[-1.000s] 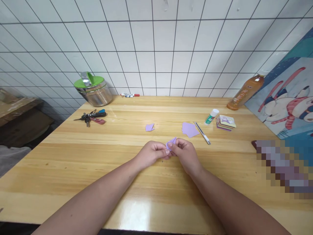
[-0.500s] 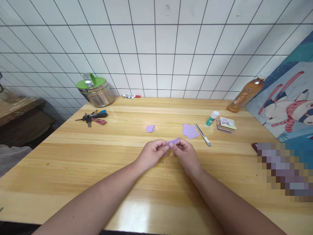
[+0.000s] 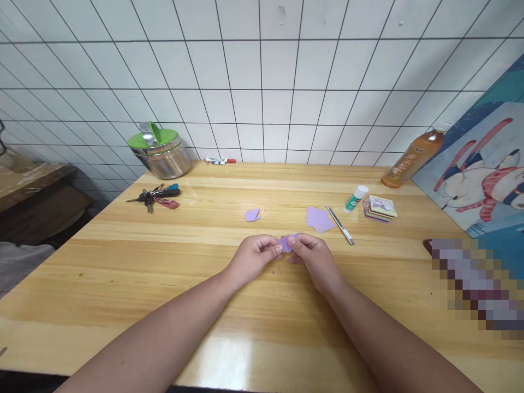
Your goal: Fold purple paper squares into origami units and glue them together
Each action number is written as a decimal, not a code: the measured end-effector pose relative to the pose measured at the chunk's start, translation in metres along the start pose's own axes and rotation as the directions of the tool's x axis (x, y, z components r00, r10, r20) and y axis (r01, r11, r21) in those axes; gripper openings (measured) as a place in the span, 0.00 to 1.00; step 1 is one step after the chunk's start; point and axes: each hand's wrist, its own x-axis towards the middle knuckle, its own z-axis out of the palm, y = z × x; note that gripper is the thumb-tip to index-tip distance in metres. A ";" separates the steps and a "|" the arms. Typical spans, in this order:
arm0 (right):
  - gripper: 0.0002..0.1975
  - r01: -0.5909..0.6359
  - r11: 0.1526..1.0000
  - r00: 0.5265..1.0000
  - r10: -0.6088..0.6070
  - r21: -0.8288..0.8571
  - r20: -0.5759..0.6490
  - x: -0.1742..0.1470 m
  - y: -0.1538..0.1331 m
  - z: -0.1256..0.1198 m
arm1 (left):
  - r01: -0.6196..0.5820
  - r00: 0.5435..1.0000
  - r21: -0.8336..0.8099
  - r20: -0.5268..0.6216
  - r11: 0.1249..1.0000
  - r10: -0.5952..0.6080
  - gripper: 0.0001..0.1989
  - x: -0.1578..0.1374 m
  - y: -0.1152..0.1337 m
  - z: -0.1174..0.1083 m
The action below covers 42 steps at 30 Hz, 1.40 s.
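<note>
Between my two hands is a small piece of folded purple paper (image 3: 285,244), held just above the wooden table. My left hand (image 3: 257,255) pinches its left side between thumb and fingers. On the right side, my right hand (image 3: 314,257) grips it, the thumb pressed on its face; fingers hide part of the paper. Beyond my hands lies another folded purple piece (image 3: 252,215). A few flat purple sheets (image 3: 319,219) rest further right, with a slim utility knife (image 3: 340,226) alongside them.
A glue stick (image 3: 356,199) stands by a stack of coloured paper (image 3: 380,208). An orange drink bottle (image 3: 413,158) and a cartoon picture (image 3: 483,169) are at the right. Keys (image 3: 153,196), a green-lidded steel pot (image 3: 160,153) and markers (image 3: 220,161) sit left, near the tiled wall.
My right thumb has shifted upward on the folded paper, and more of the paper's face shows between my hands. My left hand stays nearly still.
</note>
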 end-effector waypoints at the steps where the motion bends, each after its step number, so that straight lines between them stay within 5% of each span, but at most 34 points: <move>1: 0.14 0.015 1.000 1.000 -0.015 -0.027 -0.009 0.000 0.000 -0.001 | 0.015 1.000 -0.008 -0.006 1.000 -0.015 0.12 0.000 0.000 -0.001; 10: 0.13 0.232 0.914 0.958 -0.275 -0.332 -0.087 -0.001 0.001 -0.001 | 0.014 1.000 -0.013 0.003 1.000 -0.014 0.14 -0.001 -0.002 0.002; 17: 0.13 0.314 0.885 0.913 -0.381 -0.343 -0.146 -0.002 0.002 0.002 | 0.037 0.999 -0.068 0.037 0.997 -0.034 0.16 0.001 0.000 0.001; 21: 0.14 0.249 0.933 0.946 -0.292 -0.259 -0.143 0.001 0.005 0.002 | 0.108 0.994 -0.154 0.048 0.982 -0.102 0.16 0.003 -0.002 0.000; 25: 0.12 0.106 0.980 0.994 -0.108 -0.171 -0.003 0.002 0.002 0.002 | 0.160 0.987 -0.202 0.026 0.966 -0.158 0.18 0.002 -0.004 -0.003; 34: 0.14 0.012 0.980 0.999 -0.017 -0.199 -0.027 0.005 0.008 -0.001 | 0.245 0.969 -0.230 0.077 0.942 -0.233 0.20 0.003 0.000 -0.006; 42: 0.15 -0.070 0.995 0.997 0.071 -0.073 0.005 0.003 0.002 0.000 | 0.058 0.996 -0.012 0.064 0.998 -0.057 0.14 0.003 -0.007 -0.003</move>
